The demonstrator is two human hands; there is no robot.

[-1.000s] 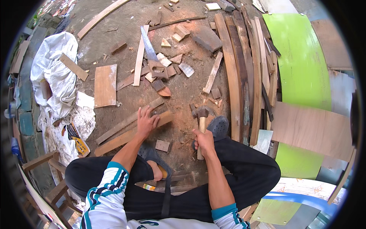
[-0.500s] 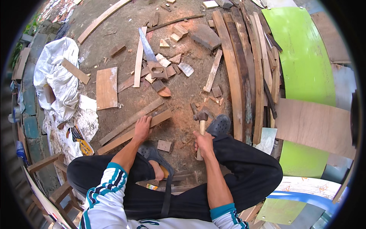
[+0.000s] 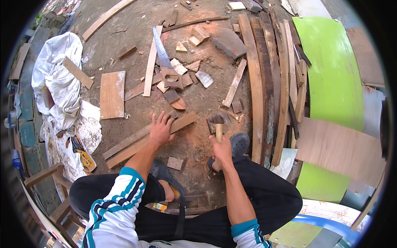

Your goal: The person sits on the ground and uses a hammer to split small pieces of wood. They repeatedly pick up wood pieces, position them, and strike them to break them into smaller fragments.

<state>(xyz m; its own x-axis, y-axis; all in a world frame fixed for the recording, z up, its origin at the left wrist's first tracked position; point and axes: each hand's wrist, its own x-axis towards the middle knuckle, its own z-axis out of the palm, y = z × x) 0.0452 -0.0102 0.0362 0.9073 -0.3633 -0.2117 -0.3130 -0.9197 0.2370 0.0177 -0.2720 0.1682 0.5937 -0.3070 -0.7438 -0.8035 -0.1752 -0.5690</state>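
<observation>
My left hand [image 3: 160, 131] lies over two long wooden strips on the ground, its fingers spread across them. The front strip [image 3: 182, 122] reaches past the hand to the right; the rear strip [image 3: 128, 141] lies close behind it. My right hand [image 3: 221, 152] is closed round the pale wooden handle of a hammer [image 3: 218, 131]. The hammer's dark head is uppermost, just above the ground, and smeared by motion. A small wooden block [image 3: 176, 163] rests between my feet.
Ahead lies a handsaw [image 3: 162, 51] among offcuts, near a dark stone block [image 3: 230, 43]. Long planks [image 3: 252, 82] line the right side beside green sheets [image 3: 328, 70]. A white sack [image 3: 58, 74] and a flat board [image 3: 112, 95] are at left.
My left hand has shifted up and right, its fingers now spread more. The front strip has slid right and lies closer to the rear one. The hammer stays in my right hand, its head moving.
</observation>
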